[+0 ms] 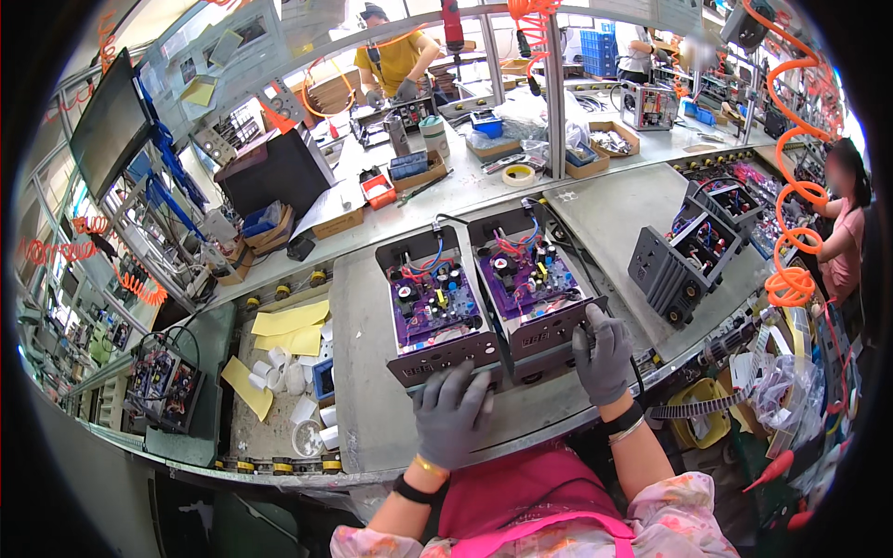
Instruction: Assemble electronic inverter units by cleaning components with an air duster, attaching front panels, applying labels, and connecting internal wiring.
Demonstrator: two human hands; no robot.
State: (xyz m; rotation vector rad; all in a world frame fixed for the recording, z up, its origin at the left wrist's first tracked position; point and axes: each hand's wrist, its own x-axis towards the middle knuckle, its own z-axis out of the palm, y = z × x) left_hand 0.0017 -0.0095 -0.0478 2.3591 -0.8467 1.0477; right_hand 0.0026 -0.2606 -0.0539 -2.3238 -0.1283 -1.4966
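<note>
Two black open-topped metal chassis stand side by side before me on a grey board. Purple circuit boards, coils and red and blue wires fill both the left chassis (433,299) and the right chassis (533,277). My left hand (453,414), in a grey glove, lies against the front panel of the left one, fingers apart. At the right end of the other front panel is my gloved right hand (605,358). Its fingers bend over the panel edge, with the thumb on the front face. Black cables run behind both chassis.
On the right lies another chassis (684,265), turned at an angle, on a second grey board (619,209). Yellow sheets (290,325) and white rolls are at my left. An orange coiled hose (791,200) hangs at the right. A co-worker (400,56) handles equipment across the bench.
</note>
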